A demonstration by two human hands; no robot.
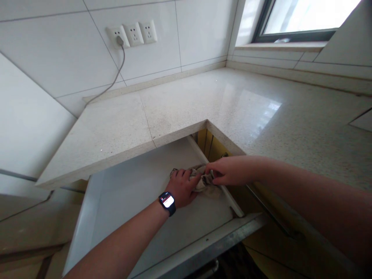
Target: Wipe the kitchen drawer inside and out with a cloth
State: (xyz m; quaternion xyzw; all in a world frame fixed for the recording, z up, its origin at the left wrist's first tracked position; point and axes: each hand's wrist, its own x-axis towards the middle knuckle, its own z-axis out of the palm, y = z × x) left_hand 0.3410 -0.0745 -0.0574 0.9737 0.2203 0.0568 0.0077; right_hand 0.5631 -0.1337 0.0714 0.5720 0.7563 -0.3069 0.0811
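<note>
A crumpled, light cloth with dark markings (200, 182) lies against the right inner side of a pulled-out white drawer (124, 201). My left hand (182, 186), with a dark smartwatch (167, 201) on its wrist, presses on the cloth's left part, its fingers curled over it. From the right, my right hand (222, 171) pinches the cloth's other end at the drawer's side wall. Parts of the cloth are hidden under my fingers.
A speckled stone countertop (180, 100) overhangs the drawer, its inner corner close to my right hand. Yellow cabinet fronts (213, 145) with a metal handle (270, 211) stand at the right. Wall sockets (133, 34) hold a plugged-in cord (119, 71). A window (302, 19) is at upper right.
</note>
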